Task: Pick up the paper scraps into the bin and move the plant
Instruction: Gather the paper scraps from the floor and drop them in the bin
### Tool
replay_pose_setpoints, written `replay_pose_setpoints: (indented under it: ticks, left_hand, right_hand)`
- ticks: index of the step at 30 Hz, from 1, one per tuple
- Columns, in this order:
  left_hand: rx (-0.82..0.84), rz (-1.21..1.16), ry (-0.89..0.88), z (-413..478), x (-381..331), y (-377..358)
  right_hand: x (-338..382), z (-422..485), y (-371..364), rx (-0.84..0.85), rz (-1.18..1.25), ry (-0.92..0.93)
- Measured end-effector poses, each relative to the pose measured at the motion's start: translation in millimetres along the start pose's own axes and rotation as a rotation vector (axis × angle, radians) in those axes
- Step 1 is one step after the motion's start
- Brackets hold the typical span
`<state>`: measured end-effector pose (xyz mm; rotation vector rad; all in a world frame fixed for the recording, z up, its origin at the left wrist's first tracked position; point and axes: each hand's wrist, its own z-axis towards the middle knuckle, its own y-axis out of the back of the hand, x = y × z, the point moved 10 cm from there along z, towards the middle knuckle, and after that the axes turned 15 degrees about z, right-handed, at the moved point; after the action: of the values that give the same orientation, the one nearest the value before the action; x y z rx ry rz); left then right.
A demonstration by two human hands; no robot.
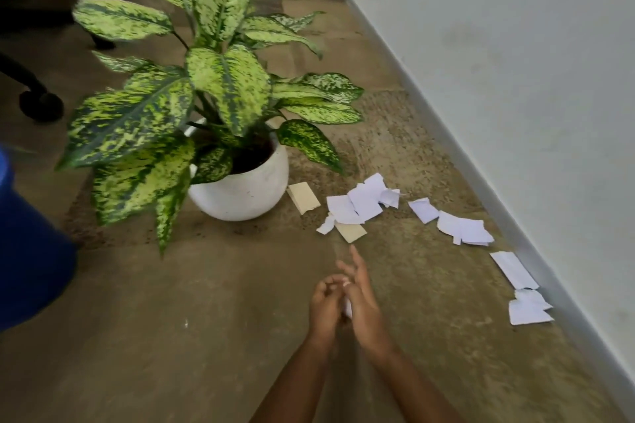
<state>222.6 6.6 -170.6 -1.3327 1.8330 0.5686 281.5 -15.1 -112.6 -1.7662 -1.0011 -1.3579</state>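
Note:
A plant [220,79] with big speckled green leaves stands in a round white pot [247,189] on the brown carpet. To its right, several white and beige paper scraps [357,206] lie scattered toward the wall, with more scraps [464,228] further along and others [529,311] by the skirting. My two hands meet low in the middle, short of the scraps. My left hand [324,306] has its fingers curled round a small white scrap [347,311], mostly hidden between the palms. My right hand [364,302] lies against it with fingers stretched forward.
A blue bin [31,251] fills the left edge, only its side showing. A white wall [515,62] with a grey skirting runs diagonally on the right. Black chair legs with castors [41,106] stand at the upper left behind the plant.

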Motion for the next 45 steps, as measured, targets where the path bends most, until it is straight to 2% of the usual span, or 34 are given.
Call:
replay_pose_setpoints:
  ticks: [3, 7, 10, 12, 15, 19, 24, 26, 30, 32, 39, 45]
  left_hand:
    - [-0.036, 0.041, 0.084, 4, 13, -16]
    - [-0.076, 0.017, 0.142, 1, 18, -34]
    - [-0.067, 0.123, 0.096, 0, 19, -46]
    - [-0.036, 0.158, 0.089, 1, 20, -57]
    - [0.007, 0.165, 0.096, 2, 19, -71]
    - [0.046, 0.16, 0.102, 2, 21, -88]
    - [0.073, 0.171, 0.103, 0, 24, -95]
    - [0.08, 0.189, 0.105, 1, 24, -96]
    - [0.102, 0.221, 0.113, 0, 25, -95]
    - [0.115, 0.229, 0.113, -2, 25, -94]
    - [0.116, 0.232, 0.087, -3, 23, -86]
    - [0.144, 0.289, 0.035, -6, 16, -92]
  right_hand:
    - [10, -3, 23, 0.053, -0.199, 0.007]
    - [23, 5, 100, -0.073, -0.621, 0.027]
    - [10, 8, 188, -0.27, -0.981, -0.247]
    - [4, 3, 238, -0.381, -0.979, -0.404]
    - [-7, 1, 293, -0.45, -0.871, -0.468]
    - [-20, 8, 319, -0.353, -0.798, -0.573]
    - [-20, 20, 323, -0.181, -1.147, -0.668]
    - [-23, 24, 329, -0.188, -1.197, -0.628]
    - [-7, 25, 339, -0.425, -1.125, -0.311]
    - [-6, 22, 339, -0.459, -1.148, -0.253]
    - [8, 17, 322, -0.475, -1.148, -0.222]
    - [17, -12, 235, -0.332, -0.817, -0.042]
